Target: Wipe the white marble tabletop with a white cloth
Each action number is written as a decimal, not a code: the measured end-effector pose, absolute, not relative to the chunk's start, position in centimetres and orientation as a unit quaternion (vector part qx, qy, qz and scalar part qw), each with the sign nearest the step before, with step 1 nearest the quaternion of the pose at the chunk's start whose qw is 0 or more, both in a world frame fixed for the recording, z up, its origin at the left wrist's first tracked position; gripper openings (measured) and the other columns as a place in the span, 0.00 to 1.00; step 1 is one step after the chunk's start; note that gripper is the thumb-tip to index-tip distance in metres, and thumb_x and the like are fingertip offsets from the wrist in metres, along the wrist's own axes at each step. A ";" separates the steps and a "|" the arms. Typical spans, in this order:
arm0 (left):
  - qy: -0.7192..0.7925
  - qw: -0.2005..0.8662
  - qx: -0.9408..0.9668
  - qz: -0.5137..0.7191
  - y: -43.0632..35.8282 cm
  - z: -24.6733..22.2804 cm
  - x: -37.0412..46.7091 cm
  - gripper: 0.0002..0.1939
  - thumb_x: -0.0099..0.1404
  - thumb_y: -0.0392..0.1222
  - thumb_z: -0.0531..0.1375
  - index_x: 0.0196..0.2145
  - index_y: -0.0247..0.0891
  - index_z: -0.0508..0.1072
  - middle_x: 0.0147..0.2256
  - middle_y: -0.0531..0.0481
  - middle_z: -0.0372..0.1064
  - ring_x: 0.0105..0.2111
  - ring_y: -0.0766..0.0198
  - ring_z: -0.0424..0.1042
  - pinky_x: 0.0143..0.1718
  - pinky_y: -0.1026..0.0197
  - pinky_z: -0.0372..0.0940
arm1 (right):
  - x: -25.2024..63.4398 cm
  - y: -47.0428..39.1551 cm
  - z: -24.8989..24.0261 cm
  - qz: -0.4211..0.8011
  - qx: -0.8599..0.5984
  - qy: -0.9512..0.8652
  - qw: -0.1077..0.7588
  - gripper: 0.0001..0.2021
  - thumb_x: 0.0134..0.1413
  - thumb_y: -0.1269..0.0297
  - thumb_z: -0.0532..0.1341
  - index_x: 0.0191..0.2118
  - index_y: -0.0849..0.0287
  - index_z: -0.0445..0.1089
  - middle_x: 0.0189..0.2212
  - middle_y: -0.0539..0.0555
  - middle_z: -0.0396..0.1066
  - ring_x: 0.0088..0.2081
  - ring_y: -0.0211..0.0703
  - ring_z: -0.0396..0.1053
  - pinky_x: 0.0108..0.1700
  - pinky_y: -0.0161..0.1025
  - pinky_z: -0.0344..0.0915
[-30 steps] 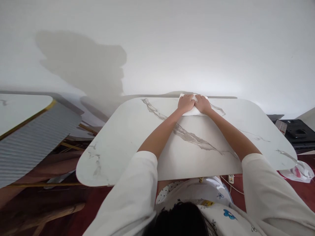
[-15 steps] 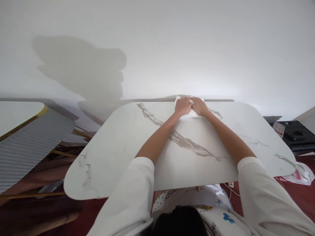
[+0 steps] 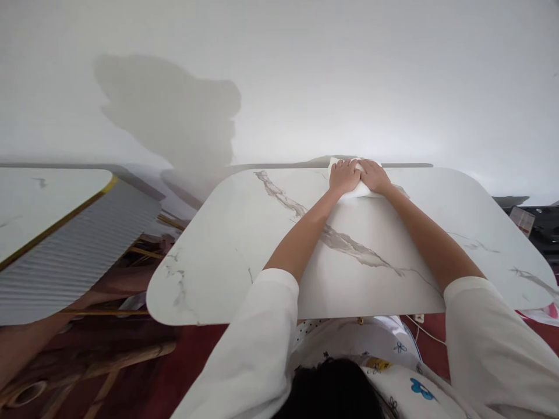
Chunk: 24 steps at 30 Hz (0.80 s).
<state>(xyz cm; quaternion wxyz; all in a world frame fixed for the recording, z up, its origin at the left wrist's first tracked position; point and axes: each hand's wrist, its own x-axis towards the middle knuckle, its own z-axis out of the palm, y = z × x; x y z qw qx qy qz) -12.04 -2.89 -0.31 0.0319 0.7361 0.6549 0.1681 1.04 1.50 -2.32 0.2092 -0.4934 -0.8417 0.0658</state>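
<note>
A folded white cloth (image 3: pixel 358 190) lies near the far edge of the white marble-patterned table (image 3: pixel 209 256), close to the wall. On its left part rests my left hand (image 3: pixel 345 176), pressing it down with the fingers over the cloth. My right hand (image 3: pixel 374 176) presses on the right part of the same cloth, its fingertips close to my left hand. Both arms reach straight forward across the tabletop. The underside of the cloth is hidden.
A second marble-topped piece (image 3: pixel 48 198) with a gold edge and ribbed grey side stands at the left. A black object (image 3: pixel 545 227) is beyond the table's right end. The white wall (image 3: pixel 297 75) rises directly behind the table.
The view has turned left and slightly down, so the table appears farther right and higher. My hands stay on the cloth near the far edge, with little visible movement along the tabletop.
</note>
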 end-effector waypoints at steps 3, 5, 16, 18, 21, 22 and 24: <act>0.652 0.040 0.738 0.170 -3.4 -0.3 -11.9 0.26 0.71 0.40 0.42 0.64 0.41 0.61 0.62 0.47 0.62 0.62 0.54 0.57 0.64 0.50 0.49 | 1.2 0.7 -2.2 0.064 -0.495 -0.843 0.201 0.27 0.62 0.64 0.47 0.64 0.64 0.61 0.65 0.62 0.60 0.65 0.57 0.56 0.67 0.55 0.51; 0.649 0.041 0.741 0.170 -3.9 -0.3 -11.7 0.26 0.71 0.40 0.42 0.64 0.42 0.61 0.62 0.48 0.62 0.62 0.54 0.56 0.64 0.50 0.49 | 1.5 0.1 -2.1 0.067 -0.495 -0.844 0.195 0.27 0.62 0.63 0.46 0.64 0.64 0.60 0.65 0.62 0.60 0.66 0.56 0.55 0.67 0.55 0.51; 0.645 0.042 0.745 0.165 -8.5 -0.1 -10.3 0.26 0.71 0.40 0.41 0.64 0.41 0.61 0.62 0.47 0.62 0.62 0.53 0.56 0.63 0.50 0.50 | 3.1 -4.7 -2.0 0.063 -0.495 -0.848 0.180 0.27 0.62 0.64 0.45 0.64 0.64 0.59 0.65 0.62 0.59 0.65 0.56 0.55 0.66 0.55 0.51; 0.641 0.046 0.747 0.168 -9.6 0.0 -10.1 0.26 0.71 0.40 0.42 0.64 0.41 0.61 0.62 0.46 0.62 0.62 0.52 0.56 0.63 0.50 0.50 | 3.4 -5.9 -2.0 0.060 -0.492 -0.849 0.182 0.27 0.62 0.64 0.46 0.64 0.64 0.59 0.65 0.62 0.59 0.65 0.56 0.54 0.66 0.54 0.51; 0.635 0.056 0.751 0.169 -11.0 0.1 -9.9 0.26 0.71 0.40 0.42 0.63 0.44 0.61 0.62 0.47 0.62 0.62 0.52 0.56 0.64 0.49 0.50 | 3.7 -7.7 -1.9 0.055 -0.494 -0.847 0.189 0.26 0.62 0.64 0.45 0.64 0.62 0.60 0.65 0.61 0.60 0.64 0.57 0.55 0.65 0.55 0.52; 0.634 0.058 0.752 0.168 -11.5 0.1 -9.8 0.26 0.71 0.40 0.42 0.63 0.44 0.61 0.62 0.47 0.62 0.62 0.53 0.57 0.64 0.49 0.50 | 3.7 -8.3 -1.9 0.056 -0.498 -0.844 0.189 0.26 0.62 0.64 0.45 0.64 0.61 0.60 0.65 0.61 0.60 0.64 0.57 0.56 0.65 0.56 0.52; 0.633 0.059 0.754 0.165 -12.6 0.2 -9.6 0.26 0.70 0.40 0.42 0.63 0.44 0.61 0.62 0.48 0.62 0.61 0.53 0.57 0.64 0.49 0.50 | 3.9 -9.7 -1.8 0.059 -0.510 -0.838 0.184 0.26 0.62 0.64 0.45 0.64 0.60 0.59 0.65 0.60 0.59 0.65 0.58 0.55 0.65 0.57 0.53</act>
